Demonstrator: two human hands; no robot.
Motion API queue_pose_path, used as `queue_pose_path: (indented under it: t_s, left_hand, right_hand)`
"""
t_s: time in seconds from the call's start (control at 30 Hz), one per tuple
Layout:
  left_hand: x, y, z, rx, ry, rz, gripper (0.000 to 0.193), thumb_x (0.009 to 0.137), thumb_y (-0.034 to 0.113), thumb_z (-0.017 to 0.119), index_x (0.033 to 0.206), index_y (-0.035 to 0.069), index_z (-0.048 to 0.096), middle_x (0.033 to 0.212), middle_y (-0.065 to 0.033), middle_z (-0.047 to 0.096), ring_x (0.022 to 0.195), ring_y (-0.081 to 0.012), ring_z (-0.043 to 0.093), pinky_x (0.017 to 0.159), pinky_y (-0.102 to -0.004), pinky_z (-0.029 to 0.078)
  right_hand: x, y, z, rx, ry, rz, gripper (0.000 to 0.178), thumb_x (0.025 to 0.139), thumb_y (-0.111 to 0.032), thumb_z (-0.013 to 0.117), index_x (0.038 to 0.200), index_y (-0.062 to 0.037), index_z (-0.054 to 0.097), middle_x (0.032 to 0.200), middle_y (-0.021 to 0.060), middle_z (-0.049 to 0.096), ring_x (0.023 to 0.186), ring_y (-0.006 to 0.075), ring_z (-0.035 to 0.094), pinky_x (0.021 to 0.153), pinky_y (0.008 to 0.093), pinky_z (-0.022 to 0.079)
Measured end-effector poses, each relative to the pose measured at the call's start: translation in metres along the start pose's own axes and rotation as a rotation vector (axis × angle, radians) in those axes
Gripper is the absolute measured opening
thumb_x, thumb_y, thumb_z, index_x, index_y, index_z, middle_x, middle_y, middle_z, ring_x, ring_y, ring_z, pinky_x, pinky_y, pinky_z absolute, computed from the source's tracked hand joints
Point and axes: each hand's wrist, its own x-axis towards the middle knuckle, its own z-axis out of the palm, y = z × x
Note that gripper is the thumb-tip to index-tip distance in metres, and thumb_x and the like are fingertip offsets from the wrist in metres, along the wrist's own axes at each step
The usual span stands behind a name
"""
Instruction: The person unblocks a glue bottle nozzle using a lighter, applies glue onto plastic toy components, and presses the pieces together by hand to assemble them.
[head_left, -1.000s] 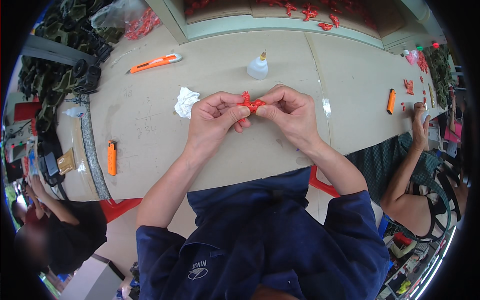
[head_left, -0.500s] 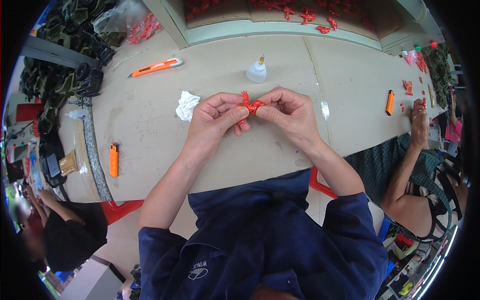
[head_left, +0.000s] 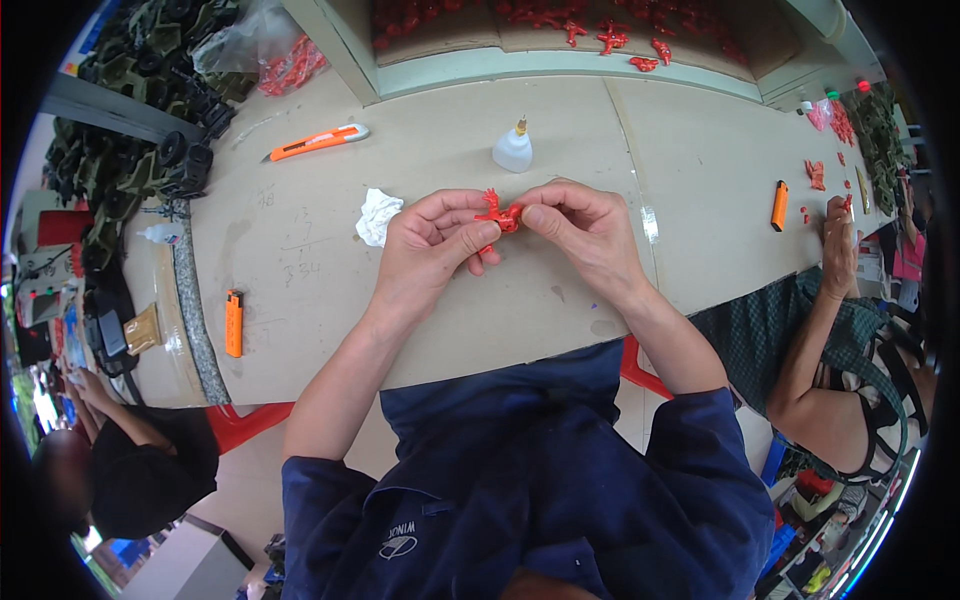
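A small red plastic figure [head_left: 507,217] is held between my two hands above the table. My left hand [head_left: 437,237] grips its left side between thumb and fingers, and a red limb sticks up past the fingertips. On its other side, my right hand [head_left: 573,222] pinches the figure's right end with thumb and forefinger. Fingers cover part of the figure, so its full shape is hidden. Just beyond the hands stands a white squeeze bottle [head_left: 513,150] with a thin brass-coloured tip. Crumpled white tissue [head_left: 378,217] lies beside my left hand.
An orange utility knife [head_left: 318,142] and an orange cutter [head_left: 234,323] lie to the left. A shelf [head_left: 560,65] with many red figures spans the back. Dark green toy vehicles [head_left: 130,150] pile up at far left. At right, a co-worker's hand [head_left: 838,245] is near another orange cutter [head_left: 779,206].
My right thumb and fingers have shifted slightly right along the figure, showing more of its right end. The figure has turned a little; both hands still hold it.
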Motion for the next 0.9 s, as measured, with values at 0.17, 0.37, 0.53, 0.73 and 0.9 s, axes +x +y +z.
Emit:
queue_pose_path:
  t_s: [0.17, 0.37, 0.53, 0.73, 0.9]
  left_hand:
    - [-0.004, 0.002, 0.003, 0.130, 0.022, 0.120, 0.020, 0.081, 0.002, 0.059, 0.100, 0.000, 0.055, 0.088, -0.0107, 0.062, 0.068, -0.0144, 0.061, 0.054, -0.0215, 0.047]
    - [0.004, 0.028, -0.011, 0.011, 0.246, 0.295, 0.019, 0.081, 0.003, 0.059, 0.099, -0.001, 0.056, 0.090, -0.0098, 0.063, 0.077, -0.0114, 0.059, 0.064, -0.0206, 0.045]
    - [0.048, 0.074, 0.004, 0.242, 0.212, 0.355, 0.019, 0.080, 0.004, 0.060, 0.098, -0.001, 0.057, 0.089, -0.0071, 0.062, 0.078, -0.0098, 0.057, 0.066, -0.0208, 0.043]
    - [0.101, 0.074, 0.016, 0.562, 0.035, 0.722, 0.014, 0.077, -0.001, 0.060, 0.090, 0.002, 0.062, 0.089, -0.0056, 0.063, 0.087, -0.0135, 0.056, 0.079, -0.0261, 0.043]
    - [0.113, 0.073, 0.021, 0.783, -0.023, 0.895, 0.014, 0.074, -0.004, 0.059, 0.086, 0.002, 0.063, 0.091, -0.0076, 0.062, 0.095, -0.0171, 0.054, 0.083, -0.0288, 0.044]
  right_hand:
    - [-0.001, -0.017, -0.011, -0.083, 0.064, 0.003, 0.016, 0.082, -0.013, 0.062, 0.089, 0.0008, 0.064, 0.079, 0.0029, 0.061, 0.071, 0.0070, 0.054, 0.063, 0.0218, 0.044]
    - [0.016, -0.018, -0.028, -0.669, 0.056, -0.037, 0.033, 0.069, -0.014, 0.069, 0.099, -0.0023, 0.060, 0.084, 0.0059, 0.057, 0.062, 0.0141, 0.049, 0.060, 0.0285, 0.042]
    - [0.034, -0.009, -0.017, -0.592, -0.015, -0.231, 0.052, 0.066, -0.015, 0.072, 0.113, -0.0045, 0.052, 0.094, 0.0064, 0.055, 0.074, 0.0173, 0.049, 0.070, 0.0295, 0.043]
    - [0.040, 0.014, -0.012, -0.635, 0.036, -0.344, 0.033, 0.073, -0.014, 0.066, 0.104, -0.0060, 0.057, 0.092, 0.0082, 0.057, 0.078, 0.0207, 0.056, 0.071, 0.0313, 0.046]
    - [0.039, 0.014, -0.018, -0.611, 0.045, -0.343, 0.025, 0.075, -0.013, 0.064, 0.099, -0.0069, 0.059, 0.089, 0.0074, 0.058, 0.078, 0.0215, 0.058, 0.070, 0.0319, 0.046]
